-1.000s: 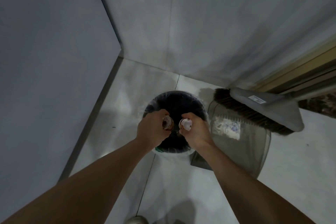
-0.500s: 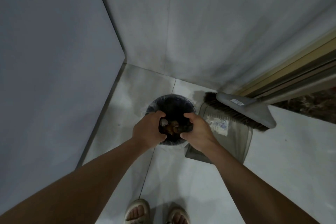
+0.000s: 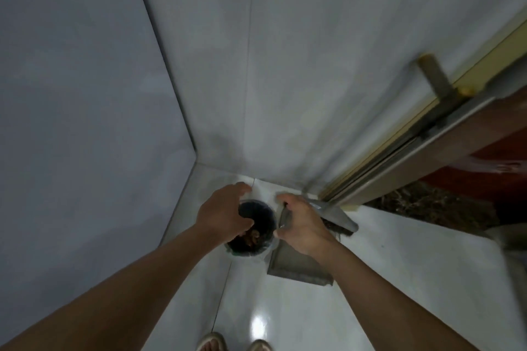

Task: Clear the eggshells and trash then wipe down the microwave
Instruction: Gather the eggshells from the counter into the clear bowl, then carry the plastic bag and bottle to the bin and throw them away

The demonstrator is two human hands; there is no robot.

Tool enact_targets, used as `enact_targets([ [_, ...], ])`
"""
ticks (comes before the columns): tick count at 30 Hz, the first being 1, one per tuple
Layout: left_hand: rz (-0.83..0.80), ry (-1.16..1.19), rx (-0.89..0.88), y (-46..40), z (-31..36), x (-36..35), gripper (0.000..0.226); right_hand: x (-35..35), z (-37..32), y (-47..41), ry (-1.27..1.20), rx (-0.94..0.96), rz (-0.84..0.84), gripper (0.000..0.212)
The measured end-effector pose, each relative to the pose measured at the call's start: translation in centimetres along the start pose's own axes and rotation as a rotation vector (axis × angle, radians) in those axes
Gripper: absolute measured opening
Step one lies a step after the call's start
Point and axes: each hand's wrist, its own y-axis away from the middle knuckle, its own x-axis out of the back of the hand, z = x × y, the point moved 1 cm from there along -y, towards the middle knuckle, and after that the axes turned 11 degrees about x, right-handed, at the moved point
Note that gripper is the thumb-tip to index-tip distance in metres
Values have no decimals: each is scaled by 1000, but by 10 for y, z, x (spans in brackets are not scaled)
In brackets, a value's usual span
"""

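Note:
A round trash bin (image 3: pixel 263 246) with a dark liner stands on the white floor in the corner. Brown eggshell pieces (image 3: pixel 252 235) lie inside it near the front. My left hand (image 3: pixel 222 215) hovers over the bin's left side, fingers spread and curved, holding nothing. My right hand (image 3: pixel 302 225) is above the bin's right rim, fingers apart and empty. The microwave is not in view.
A grey dustpan (image 3: pixel 296 266) leans right of the bin with a broom head (image 3: pixel 339 222) over it. Grey walls meet in the corner behind. A door frame (image 3: pixel 399 157) and dark doormat (image 3: pixel 427 205) lie at right. My sandalled feet (image 3: pixel 233 343) show at the bottom.
Both hands let go of the eggshells, which dropped into the bin. The hands opened and rose, and my head lifted away so the bin looks smaller.

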Motion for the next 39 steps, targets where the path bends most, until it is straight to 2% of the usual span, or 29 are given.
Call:
enact_targets([
  [8,80,44,-108,72,52,101,64,78,-99,59,28,55,68,73],
  [15,176,76,-179,130,78,171,63,118,-174,97,19,119,180,76],
  [24,347,136,-116,210,86,225,72,155,-225,136,65,282,246,78],
  [30,513,157,-22,287,77,230,70,150,-253,170,53,457,169,77],
  [39,709,194,241,405,26,215,71,98,-304,218,87,676,-49,79],
])
